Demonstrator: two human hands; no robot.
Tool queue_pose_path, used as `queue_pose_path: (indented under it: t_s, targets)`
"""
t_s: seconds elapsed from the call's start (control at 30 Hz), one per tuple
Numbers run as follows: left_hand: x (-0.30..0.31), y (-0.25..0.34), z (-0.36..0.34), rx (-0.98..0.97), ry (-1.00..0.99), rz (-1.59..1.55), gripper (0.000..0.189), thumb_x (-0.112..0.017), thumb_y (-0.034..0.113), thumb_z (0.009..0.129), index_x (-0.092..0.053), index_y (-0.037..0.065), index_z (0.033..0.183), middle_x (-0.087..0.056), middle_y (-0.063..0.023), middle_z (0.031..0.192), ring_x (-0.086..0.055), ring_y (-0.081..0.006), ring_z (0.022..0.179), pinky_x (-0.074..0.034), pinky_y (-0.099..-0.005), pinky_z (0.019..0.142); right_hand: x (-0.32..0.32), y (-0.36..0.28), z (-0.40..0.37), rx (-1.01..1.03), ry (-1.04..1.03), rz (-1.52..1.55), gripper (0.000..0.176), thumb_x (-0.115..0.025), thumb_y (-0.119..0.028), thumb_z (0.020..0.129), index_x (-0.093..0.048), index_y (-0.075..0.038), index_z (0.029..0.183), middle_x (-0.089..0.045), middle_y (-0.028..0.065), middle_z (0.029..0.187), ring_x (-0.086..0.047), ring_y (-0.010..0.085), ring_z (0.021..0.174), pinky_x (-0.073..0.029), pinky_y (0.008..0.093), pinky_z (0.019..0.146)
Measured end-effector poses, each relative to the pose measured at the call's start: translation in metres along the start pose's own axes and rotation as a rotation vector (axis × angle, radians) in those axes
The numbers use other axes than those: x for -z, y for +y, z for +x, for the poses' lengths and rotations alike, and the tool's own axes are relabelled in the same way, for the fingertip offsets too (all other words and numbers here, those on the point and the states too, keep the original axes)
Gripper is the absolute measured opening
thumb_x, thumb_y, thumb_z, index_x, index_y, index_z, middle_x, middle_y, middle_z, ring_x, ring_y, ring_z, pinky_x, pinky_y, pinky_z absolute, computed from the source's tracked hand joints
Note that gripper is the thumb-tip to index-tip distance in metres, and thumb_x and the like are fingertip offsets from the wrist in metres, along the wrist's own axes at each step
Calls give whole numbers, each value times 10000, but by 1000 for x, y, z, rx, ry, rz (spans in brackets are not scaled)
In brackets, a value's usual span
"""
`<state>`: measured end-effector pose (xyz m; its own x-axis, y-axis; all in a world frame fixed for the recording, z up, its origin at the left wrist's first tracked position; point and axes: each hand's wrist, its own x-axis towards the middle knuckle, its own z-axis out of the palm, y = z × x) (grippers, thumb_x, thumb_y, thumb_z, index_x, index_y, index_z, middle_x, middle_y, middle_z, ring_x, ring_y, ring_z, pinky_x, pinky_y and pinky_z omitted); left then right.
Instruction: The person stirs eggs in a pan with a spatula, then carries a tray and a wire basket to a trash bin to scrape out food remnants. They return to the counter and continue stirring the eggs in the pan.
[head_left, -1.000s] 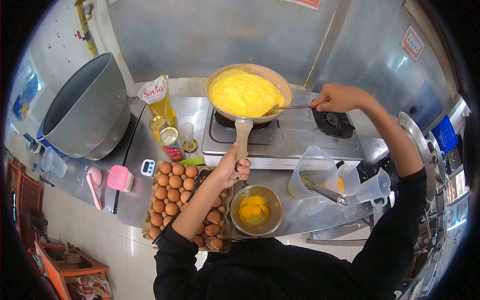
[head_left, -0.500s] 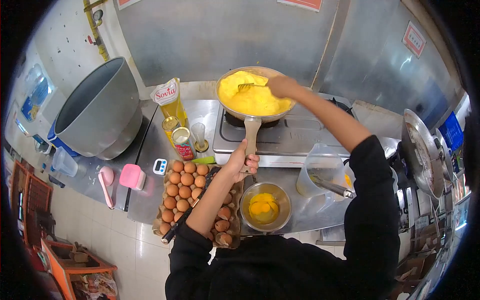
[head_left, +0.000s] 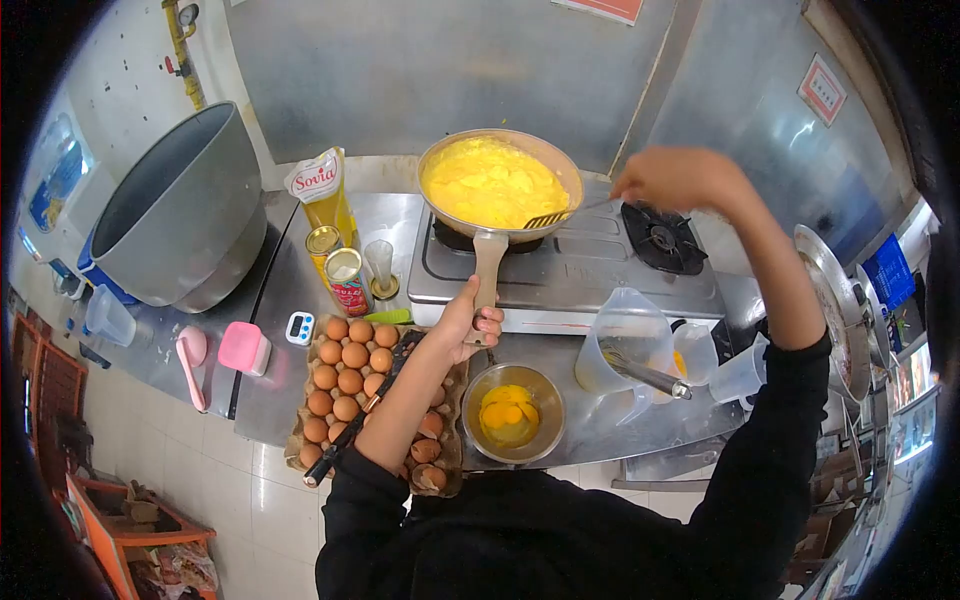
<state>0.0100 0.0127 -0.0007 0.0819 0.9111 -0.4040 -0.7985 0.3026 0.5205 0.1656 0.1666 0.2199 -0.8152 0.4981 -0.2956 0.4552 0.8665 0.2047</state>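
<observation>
"Rightward, away from above the soft yellow food (head_left: 490, 185), the right hand (head_left: 672, 180) had swung, bringing the slotted metal turner (head_left: 547, 220) to the near right part of the round, beige-lined frying pan (head_left: 565, 162)."

"How was it gripped?"

"Fingers pinched together on the turner's far end (too blurred to tell each finger's place)."

"And the left hand (head_left: 468, 324)?"

"Wrapped round the pan's thick beige handle (head_left: 489, 262), fingers curled shut. The pan sat over the left burner of the silver two-burner stove (head_left: 590, 268)."

"What was nearer?"

"A round steel bowl (head_left: 553, 425) holding raw yolks (head_left: 508, 412), just right of the brown pulp egg tray (head_left: 458, 405) (the left forearm crossed above it). Farther right stood a clear plastic jug (head_left: 632, 325) with a metal whisk (head_left: 650, 376) in it."
</observation>
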Motion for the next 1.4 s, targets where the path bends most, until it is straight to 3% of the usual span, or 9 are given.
queue_pose_path:
  t_s: [0.17, 0.23, 0.53, 0.67, 0.77, 0.83, 1.03, 1.23, 1.4]
  targets:
    - [1, 0, 1, 6, -4, -5, 360, -253, 455, 843, -336, 106, 816, -310, 42, 533, -280, -42, 402, -279, -189, 371, -57, -31, 25, -67, 44, -49, 201, -429, -92, 753, -570, -20, 877, -570, 162, 846, -546, 295, 801, -420, 384, 701]
    - [3, 0, 1, 8, -10, -8, 360, -252, 455, 843, -335, 106, 816, -308, 43, 532, -280, -42, 402, -282, -188, 373, -74, -28, 48, 13, 227, -13, 177, -446, -41, 698, -564, 31, 808, -571, 191, 800, -571, 305, 725, -456, 376, 635]
    - [-4, 0, -4, -10, 46, 15, 339, -284, 444, 841, -345, 110, 836, -297, 59, 538, -272, -26, 409, -248, -162, 357, -81, -21, 156, -18, 350, -59, 161, -481, -67, 672, -598, -5, 764, -575, 190, 776, -574, 296, 705, -456, 368, 607]
    - [1, -1, -1, -5, -7, 32, 364, -247, 460, 842, -327, 105, 826, -303, 42, 534, -281, -45, 411, -292, -189, 383, -33, 18, 174, 45, 194, 142, 143, -463, -82, 677, -586, -8, 686, -570, 161, 636, -543, 219, 551, -416, 346, 509]
    - [1, 0, 0, -1, -9, 12, 364, -252, 460, 842, -329, 105, 829, -304, 42, 532, -281, -44, 410, -291, -188, 383, 5, 33, 149, -142, 15, 385, 145, -440, -101, 693, -517, -14, 607, -476, 85, 494, -449, 166, 471, -369, 316, 449]
    - [1, 1, -1, 7, -9, 8, 362, -254, 459, 842, -330, 105, 830, -305, 42, 531, -281, -44, 409, -290, -188, 381, 22, 40, 132, 16, 99, -34, 274, -407, -149, 757, -558, -55, 965, -580, 75, 681, -482, 162, 488, -411, 294, 496]
    - [-1, -1, -2, 3, 29, 0, 334, -315, 450, 831, -347, 118, 846, -307, 60, 537, -278, -25, 409, -255, -164, 362, 34, 31, 51, -53, -167, -2, 265, -432, -139, 774, -544, -61, 1001, -586, 119, 882, -536, 202, 587, -431, 318, 586]
    - [-1, -1, -3, 3, 9, -2, 339, -314, 457, 830, -345, 119, 852, -308, 59, 538, -281, -25, 410, -260, -164, 362, -28, 19, 45, -46, -98, 1, 269, -436, -144, 781, -530, -56, 1017, -566, 128, 939, -533, 271, 855, -409, 341, 726]
    - [-2, 0, -3, -8, 12, -5, 335, -308, 451, 834, -343, 117, 849, -305, 59, 538, -282, -26, 414, -258, -163, 364, -49, 42, 72, -62, -17, 102, 263, -425, -142, 774, -542, -52, 992, -567, 154, 904, -535, 285, 833, -411, 350, 722]
